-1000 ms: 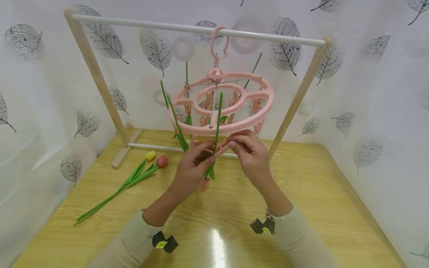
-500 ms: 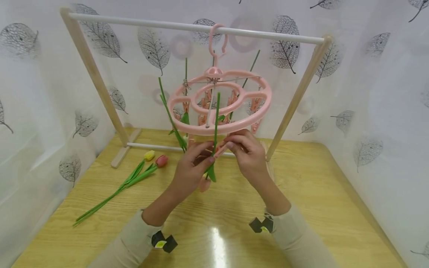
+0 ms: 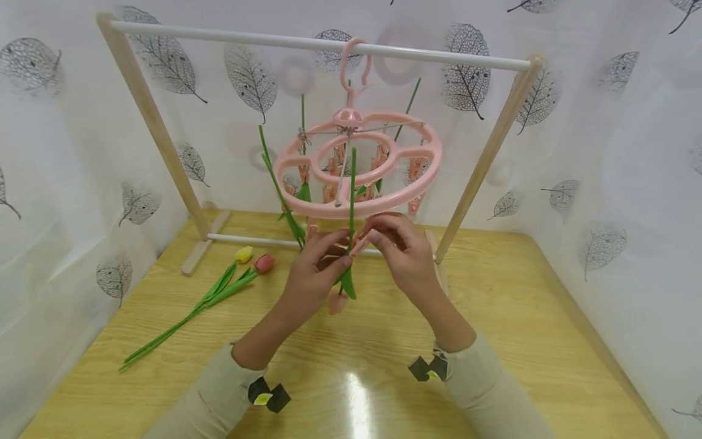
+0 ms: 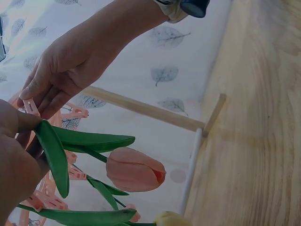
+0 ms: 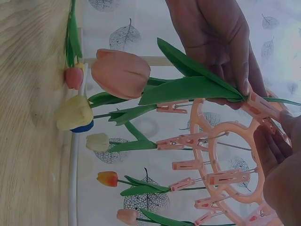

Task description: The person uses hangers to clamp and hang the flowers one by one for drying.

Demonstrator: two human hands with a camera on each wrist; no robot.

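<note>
My left hand (image 3: 312, 271) pinches the green stem of a peach tulip (image 5: 120, 74), just above its leaves. The bloom hangs downward below the fingers, and the stem stands nearly upright in the head view. With thumb and fingers my right hand (image 3: 408, 256) pinches a pink clothespin (image 5: 257, 107) below the front of the round pink hanger (image 3: 395, 199). That clothespin lies at the tulip's stem, right beside the left fingertips; whether its jaws have closed round the stem cannot be told.
Other tulips hang bloom-down from clothespins, among them a pale yellow tulip (image 5: 74, 113) and an orange tulip (image 5: 107, 179). A white rod (image 3: 274, 41) on wooden posts carries the hanger. A red tulip (image 3: 264, 263) and a yellow tulip (image 3: 244, 254) lie on the table (image 3: 493, 341).
The held tulip's stem has tipped slightly to a more upright stance, and the hanger has shifted a little left. Both hands keep nearly the same place and grip.
</note>
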